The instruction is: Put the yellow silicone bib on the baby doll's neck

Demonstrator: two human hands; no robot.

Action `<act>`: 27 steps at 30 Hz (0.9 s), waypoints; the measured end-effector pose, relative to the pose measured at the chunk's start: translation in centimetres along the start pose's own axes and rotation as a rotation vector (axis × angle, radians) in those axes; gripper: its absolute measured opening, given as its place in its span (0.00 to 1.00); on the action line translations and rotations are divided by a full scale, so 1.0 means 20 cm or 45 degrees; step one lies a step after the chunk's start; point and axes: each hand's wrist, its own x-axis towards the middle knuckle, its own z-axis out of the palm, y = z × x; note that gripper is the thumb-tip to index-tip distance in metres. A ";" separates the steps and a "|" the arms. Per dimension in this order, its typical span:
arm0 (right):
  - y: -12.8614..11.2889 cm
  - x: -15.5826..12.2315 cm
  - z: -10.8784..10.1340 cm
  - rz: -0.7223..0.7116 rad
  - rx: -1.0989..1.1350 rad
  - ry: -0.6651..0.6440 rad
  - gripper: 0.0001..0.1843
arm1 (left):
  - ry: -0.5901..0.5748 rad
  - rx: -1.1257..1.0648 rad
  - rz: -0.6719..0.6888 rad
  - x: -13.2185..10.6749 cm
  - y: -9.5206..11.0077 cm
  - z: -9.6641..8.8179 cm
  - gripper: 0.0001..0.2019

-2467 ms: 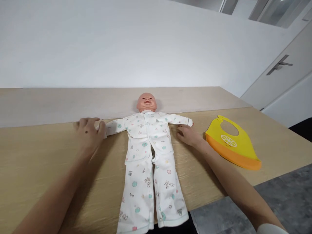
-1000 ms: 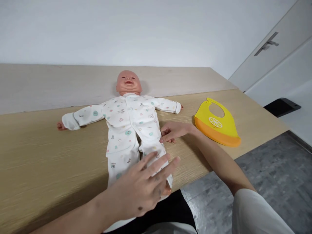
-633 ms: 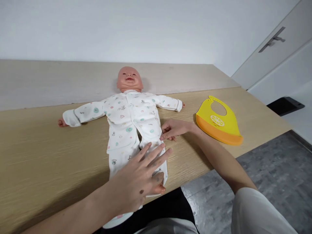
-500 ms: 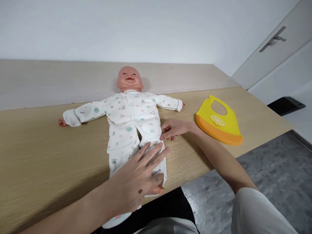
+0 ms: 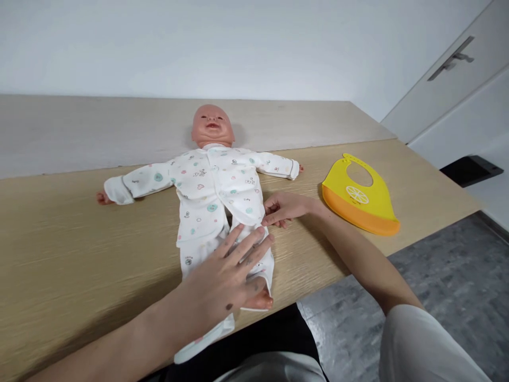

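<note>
A baby doll lies on its back, head away from me, arms spread. It wears a white printed wrap shirt and matching white pants. One bare foot pokes out of a pant leg; the other pant leg hangs flat over the table's near edge. My left hand is open, fingers spread over the doll's legs. At the doll's side, by the hem of the shirt, my right hand pinches the edge of the pants between thumb and fingers; its fingertips are partly hidden.
A yellow bib with an orange pocket lies on the wooden table, right of my right forearm. A pale raised strip runs along the wall. A door handle and a black flat object are at the right.
The bare foot shows more, and the pant leg around it has moved up slightly. The hanging pant leg has shifted up and right. Both hands stay nearly in place.
</note>
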 end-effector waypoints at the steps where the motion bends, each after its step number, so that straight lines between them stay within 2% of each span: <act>1: 0.00 0.00 0.00 -0.002 0.002 0.001 0.26 | 0.011 0.029 0.004 0.00 0.00 0.00 0.06; 4: 0.00 0.00 0.00 -0.006 0.009 0.001 0.26 | 0.030 0.081 0.004 0.01 0.00 -0.02 0.06; 8: 0.00 0.00 0.00 0.005 0.018 0.003 0.27 | -0.019 0.088 -0.022 0.01 0.00 -0.04 0.07; 14: 0.00 0.00 0.00 0.004 0.008 0.008 0.26 | 0.022 0.064 0.022 0.01 0.01 -0.02 0.07; 21: 0.00 0.00 0.00 -0.021 0.013 0.001 0.27 | -0.035 -0.082 0.043 0.02 0.06 0.00 0.15; 27: 0.00 0.00 0.00 -0.012 -0.005 0.003 0.28 | 0.022 -0.031 0.102 0.02 0.08 0.02 0.10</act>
